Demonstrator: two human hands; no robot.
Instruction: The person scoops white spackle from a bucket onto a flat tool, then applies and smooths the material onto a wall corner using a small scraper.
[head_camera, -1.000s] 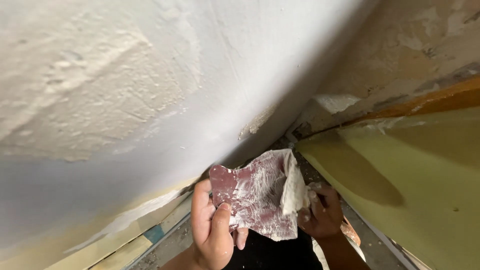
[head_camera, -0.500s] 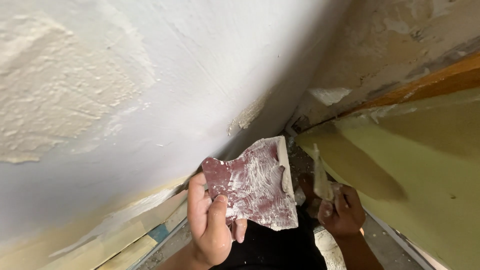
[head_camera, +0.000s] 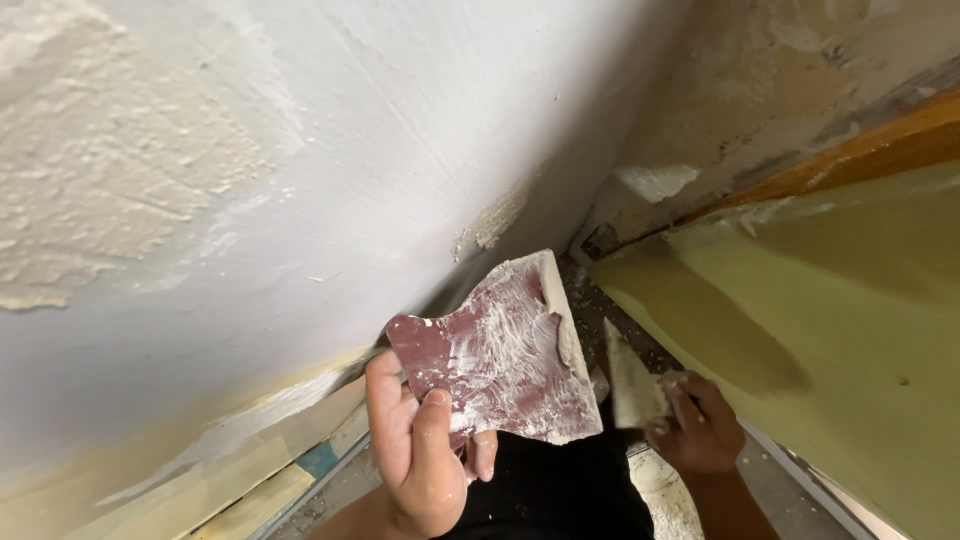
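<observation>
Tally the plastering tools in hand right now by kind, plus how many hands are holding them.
Red plaster-smeared board: 1, in the left hand
Putty knife: 1, in the right hand
Hands: 2
Total tools: 2

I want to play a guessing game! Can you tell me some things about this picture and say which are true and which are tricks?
1. The left hand holds a dark red flat board smeared with white plaster. True.
2. The right hand is empty. False: it holds a small plaster-coated scraper blade.
3. The scraper blade is pressed against the pale grey plastered wall. False: it is held apart from it.
4. The yellow-green panel is on the right. True.
</observation>
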